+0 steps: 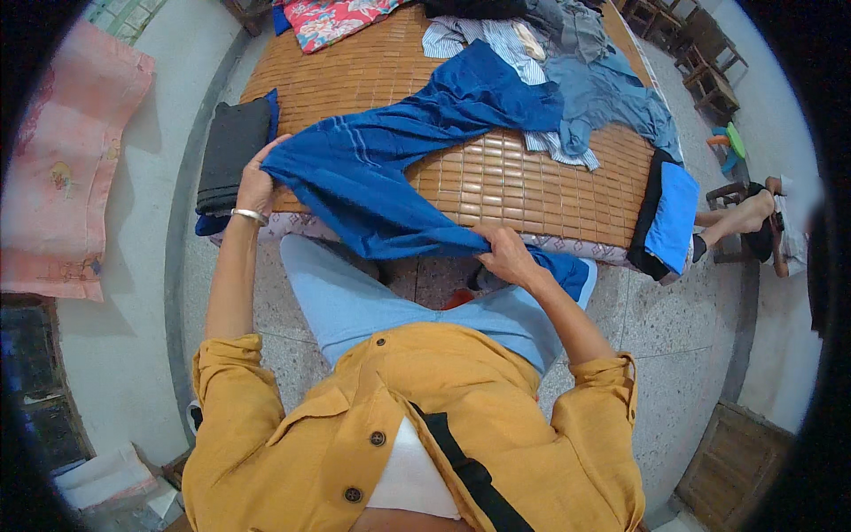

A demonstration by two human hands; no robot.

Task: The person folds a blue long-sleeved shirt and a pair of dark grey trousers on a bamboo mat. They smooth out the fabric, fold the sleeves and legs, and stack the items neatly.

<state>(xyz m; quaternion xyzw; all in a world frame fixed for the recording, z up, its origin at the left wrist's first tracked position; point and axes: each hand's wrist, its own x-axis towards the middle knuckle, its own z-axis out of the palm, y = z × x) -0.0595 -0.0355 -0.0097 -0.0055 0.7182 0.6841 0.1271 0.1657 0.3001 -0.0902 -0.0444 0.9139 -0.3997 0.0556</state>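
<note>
Both hands, left and right, outstretched, seemingly pinch blue trousers over the bamboo mat.

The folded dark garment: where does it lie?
The folded dark garment lies at the bamboo mat's left edge, just beyond the left hand.

Bamboo mat covers bed. Folded dark garment at left edge, floral cloth far left, clothes pile far right, pink cloth hanging left.
</note>
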